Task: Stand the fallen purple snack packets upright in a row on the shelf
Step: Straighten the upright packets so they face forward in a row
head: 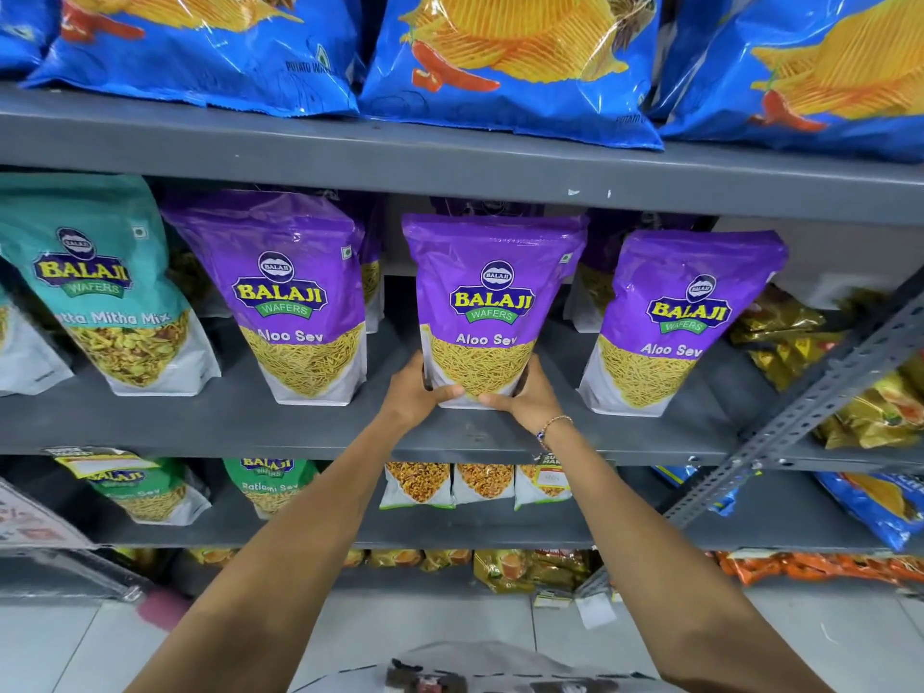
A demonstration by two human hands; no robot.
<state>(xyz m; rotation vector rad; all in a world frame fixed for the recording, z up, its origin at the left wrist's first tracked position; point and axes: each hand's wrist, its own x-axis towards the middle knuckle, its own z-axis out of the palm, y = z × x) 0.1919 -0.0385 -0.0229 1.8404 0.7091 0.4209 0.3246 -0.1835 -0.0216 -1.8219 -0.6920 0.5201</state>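
The middle purple packet (492, 307) stands upright on the grey metal shelf (210, 422), between the left purple packet (295, 297) and the right purple packet (685, 322), well apart from both. The left hand (417, 390) and right hand (530, 392) clamp its lower corners, thumbs across the front. Risk: the glossy, slippery film and loose, shifting contents may let it tip forward on release if the gusseted base is not seated flat
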